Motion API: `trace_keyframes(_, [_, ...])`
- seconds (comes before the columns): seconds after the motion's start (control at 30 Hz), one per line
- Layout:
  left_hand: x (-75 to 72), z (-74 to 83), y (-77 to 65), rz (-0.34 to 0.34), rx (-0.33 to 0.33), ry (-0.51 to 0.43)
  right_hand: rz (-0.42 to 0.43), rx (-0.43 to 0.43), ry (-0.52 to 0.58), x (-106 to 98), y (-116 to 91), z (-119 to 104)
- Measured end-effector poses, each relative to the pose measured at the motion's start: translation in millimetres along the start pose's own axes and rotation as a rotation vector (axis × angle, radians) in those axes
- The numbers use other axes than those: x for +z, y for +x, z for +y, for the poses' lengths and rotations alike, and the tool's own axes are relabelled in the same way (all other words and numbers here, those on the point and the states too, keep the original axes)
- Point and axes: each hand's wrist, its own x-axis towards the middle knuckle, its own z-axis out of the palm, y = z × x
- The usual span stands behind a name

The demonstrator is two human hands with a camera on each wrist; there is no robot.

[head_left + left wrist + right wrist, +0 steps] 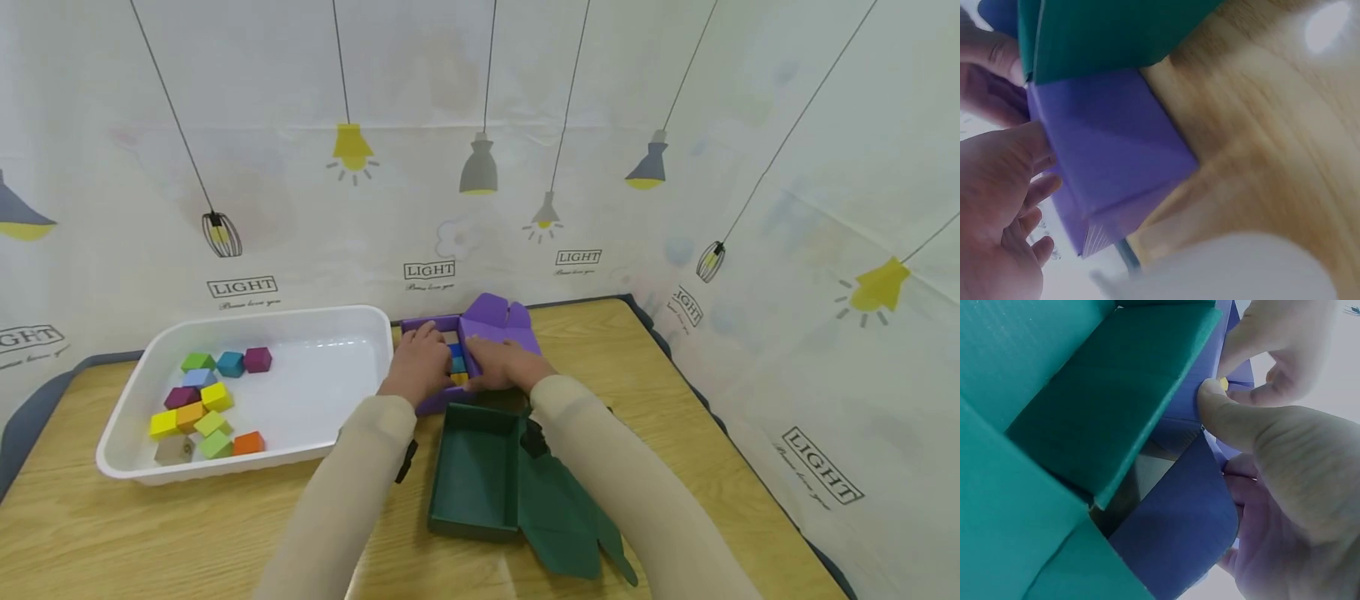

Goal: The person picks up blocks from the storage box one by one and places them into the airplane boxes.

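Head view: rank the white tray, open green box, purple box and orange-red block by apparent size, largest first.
1. White tray
2. Green box
3. Purple box, partly covered and farther away; true size unsure
4. Orange-red block

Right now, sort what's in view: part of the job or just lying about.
Probably the job:
purple box, with the left hand and right hand at it
coloured blocks inside it
white tray, holding loose blocks

Apparently lying about:
green box, open
lamp-printed backdrop
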Motion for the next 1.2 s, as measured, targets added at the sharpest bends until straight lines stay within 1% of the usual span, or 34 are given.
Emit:
trace_keyframes(0.1, [-5.4, -11.4, -7.7, 0.024, -0.013, -0.048, -0.008, 0.002, -0.003, -1, 0, -1])
trace_keyframes(0.2, [-11.8, -31.4, -20.2, 0.067, -0.034, -0.084, -0.012, 0.016, 0.01, -2, -1, -2])
trace_keyframes(0.33, [-18.7, -72.3, -47.7, 0.135, -0.065, -0.128, -0.014, 0.035, 0.026, -3, -1, -4])
trace_keyframes(0.4, [-21.8, -95.3, -65.5, 0.157, -0.092, -0.149, -0.012, 0.035, 0.025, -3, -1, -3])
trace_keyframes(0.47, [-25.2, -117.8, -85.6, 0.165, -0.124, -0.171, -0.01, 0.033, 0.023, -3, -1, -3])
trace_keyframes(0.57, [-27.5, -151.0, -118.5, 0.152, -0.164, -0.172, -0.007, 0.027, 0.021, -3, 0, -3])
trace_keyframes(0.7, [-24.9, -194.8, -160.7, 0.092, -0.206, -0.132, -0.008, 0.039, 0.019, -5, 0, -6])
trace_keyframes(0.8, [-19.6, -223.2, -187.8, 0.027, -0.281, -0.13, -0.008, 0.048, 0.016, -7, -1, -9])
trace_keyframes(0.87, [-14.0, -240.0, -205.4, 0.008, -0.327, -0.13, -0.003, 0.039, 0.004, -8, -1, -10])
trace_keyframes(0.93, [-7.2, -252.8, -221.8, 0.01, -0.373, -0.132, 0.009, 0.021, -0.016, -9, 0, -13])
trace_keyframes(1.03, [5.8, -266.3, -241.0, 0.077, -0.402, -0.128, 0.033, 0.007, -0.04, -8, 3, -16])
trace_keyframes(1.1, [14.6, -270.3, -249.4, 0.124, -0.425, -0.138, 0.05, 0.012, -0.046, -7, 5, -18])
trace_keyframes(1.2, [25.0, -271.3, -256.6, 0.172, -0.464, -0.173, 0.082, 0.025, -0.047, -3, 8, -20])
